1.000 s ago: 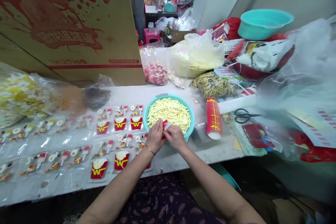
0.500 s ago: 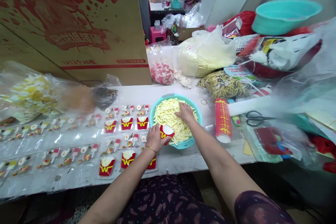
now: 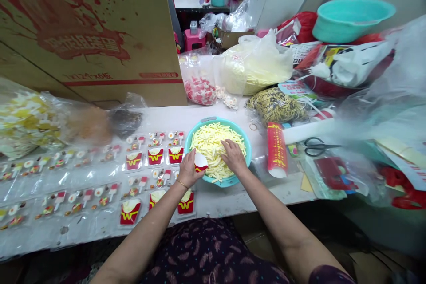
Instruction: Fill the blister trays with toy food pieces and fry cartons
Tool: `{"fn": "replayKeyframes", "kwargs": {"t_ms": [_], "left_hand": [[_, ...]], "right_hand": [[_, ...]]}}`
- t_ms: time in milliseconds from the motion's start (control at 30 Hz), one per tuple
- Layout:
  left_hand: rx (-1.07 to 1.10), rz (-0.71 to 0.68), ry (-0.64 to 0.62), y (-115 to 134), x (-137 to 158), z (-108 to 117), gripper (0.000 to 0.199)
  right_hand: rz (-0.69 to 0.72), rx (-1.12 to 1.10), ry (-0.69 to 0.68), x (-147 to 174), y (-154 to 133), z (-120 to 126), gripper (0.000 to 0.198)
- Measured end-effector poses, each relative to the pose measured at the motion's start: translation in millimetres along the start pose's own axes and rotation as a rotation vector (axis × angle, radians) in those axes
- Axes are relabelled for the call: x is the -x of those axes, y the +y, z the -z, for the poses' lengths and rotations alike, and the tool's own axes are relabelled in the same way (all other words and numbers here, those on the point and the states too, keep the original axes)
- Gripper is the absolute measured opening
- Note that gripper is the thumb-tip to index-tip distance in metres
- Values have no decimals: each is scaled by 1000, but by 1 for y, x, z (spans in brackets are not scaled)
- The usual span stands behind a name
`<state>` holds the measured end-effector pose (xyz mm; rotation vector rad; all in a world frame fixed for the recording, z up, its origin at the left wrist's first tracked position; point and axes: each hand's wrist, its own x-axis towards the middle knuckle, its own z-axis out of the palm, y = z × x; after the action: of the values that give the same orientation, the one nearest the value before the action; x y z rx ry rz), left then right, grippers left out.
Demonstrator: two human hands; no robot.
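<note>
The left hand (image 3: 187,169) has fingers closed on the carton (image 3: 201,162) at the left rim of the basin (image 3: 229,181); the fries (image 3: 209,138), long axes mixed, lie inside the basin, nearer the right hand (image 3: 234,156), which rests half-curled on them; whether it grips any, I cannot tell

- Basin (image 3: 229,182): smooth, softly glossy plastic
- Sticks (image 3: 211,140) inside: matt, plastic-looking
- Carton (image 3: 136,60) at the far edge of the bench (image 3: 159,119): matt cardboard
- Yellowish bag (image 3: 259,66), same edge: crinkled, shiny plastic
</note>
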<state>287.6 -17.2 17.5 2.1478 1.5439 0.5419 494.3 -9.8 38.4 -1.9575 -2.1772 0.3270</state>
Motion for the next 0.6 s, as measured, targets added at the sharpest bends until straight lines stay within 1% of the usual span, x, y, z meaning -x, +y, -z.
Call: {"fn": "replayKeyframes", "kwargs": {"t_ms": [33,100,200,300,400,500,600], "left_hand": [[17,-14,2,-2,0,1,83],[39,-9,8,-4,-1,1,83],[56,27,9,-6,-2,2,86],[53,-12,2,-6,-3,7,81],[25,-50,8,0,-8,12,76],[8,-56,-10,10,-16,11,78],[4,-52,-25,20,-23,6,81]], "right_hand": [[18,4,0,-3,2,-3,52],[57,-2,-28,-10,6,-8,43],[37,-86,-27,-20,13,-9,32],[-6,-267,37,-24,20,0,34],[-9,-480,59,-23,19,13,38],[16,-630,46,-20,9,19,40],[82,-669,-12,-14,-5,16,45]]}}
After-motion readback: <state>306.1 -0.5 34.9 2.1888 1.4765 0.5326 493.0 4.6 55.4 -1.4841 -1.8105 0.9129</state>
